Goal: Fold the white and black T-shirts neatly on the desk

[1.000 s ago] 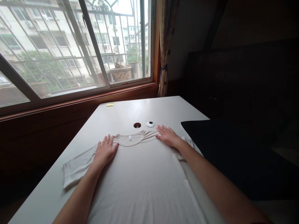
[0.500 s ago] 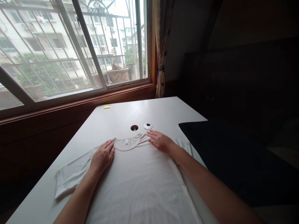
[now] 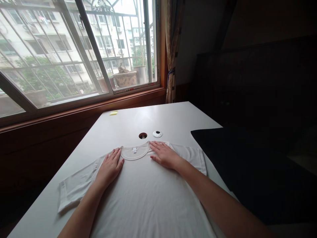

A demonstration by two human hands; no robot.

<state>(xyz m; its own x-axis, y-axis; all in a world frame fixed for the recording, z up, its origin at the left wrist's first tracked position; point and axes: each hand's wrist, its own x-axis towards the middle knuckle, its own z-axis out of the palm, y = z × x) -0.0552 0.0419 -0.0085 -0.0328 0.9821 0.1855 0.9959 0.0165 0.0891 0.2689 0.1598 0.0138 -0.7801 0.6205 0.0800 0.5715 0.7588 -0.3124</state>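
A white T-shirt (image 3: 146, 191) lies spread out on the white table (image 3: 168, 115), its neckline pointing away from me. Flat on its left shoulder, beside the collar (image 3: 135, 159), rests my left hand (image 3: 110, 168) with the fingers stretched out. My right hand (image 3: 163, 154) lies flat on the other shoulder, fingertips close to the collar's right end. Inside the neckline a small white label (image 3: 134, 150) shows. The left sleeve (image 3: 76, 185) slants out toward me, and the right sleeve (image 3: 192, 155) is partly behind my right forearm. The shirt's lower part runs out of view.
Beyond the collar are a round hole (image 3: 143, 136) in the tabletop and a white round cover (image 3: 157, 134). A yellow sticky note (image 3: 113, 113) is at the far left corner. Black cloth (image 3: 242, 165) hangs over or beside the right edge. A barred window (image 3: 74, 49) and a curtain (image 3: 171, 53) stand behind.
My right hand has shifted left along the shoulder to the collar's end. The right sleeve looks more spread, and the fabric is smoother. My left hand has hardly moved.
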